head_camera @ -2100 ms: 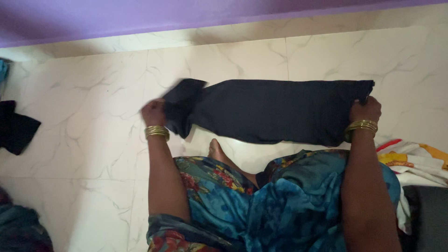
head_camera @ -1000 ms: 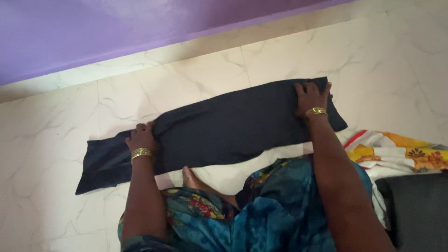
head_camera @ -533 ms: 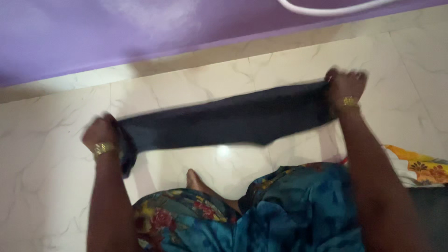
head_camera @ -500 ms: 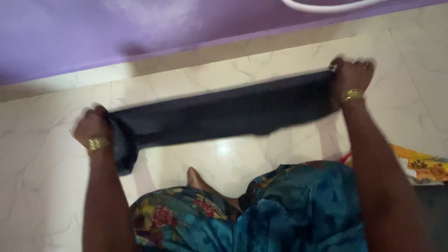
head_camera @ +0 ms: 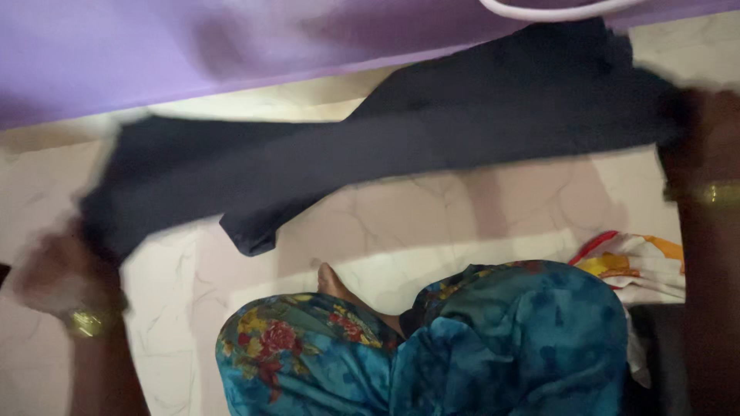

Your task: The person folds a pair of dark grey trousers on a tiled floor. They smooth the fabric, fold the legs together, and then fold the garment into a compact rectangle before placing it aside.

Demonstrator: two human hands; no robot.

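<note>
Both hands [head_camera: 58,270] — clenched on dark cloth [head_camera: 370,146]

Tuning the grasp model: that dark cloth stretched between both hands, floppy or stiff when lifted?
Likely floppy: the dark cloth sags between the left hand and right hand, one corner hanging loose. Probably light, since it lifts off the floor from end grips alone. Motion blur limits certainty.

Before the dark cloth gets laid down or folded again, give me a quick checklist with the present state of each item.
1. Left hand holds one end of the dark cloth: ok, though blurred.
2. Right hand holds the other end: ok.
3. Cloth stretched flat: not ok, a flap hangs below the middle.
4. Cloth lifted off the marble floor: ok.
5. Cloth apart from the patterned fabric at the right: ok.
</note>
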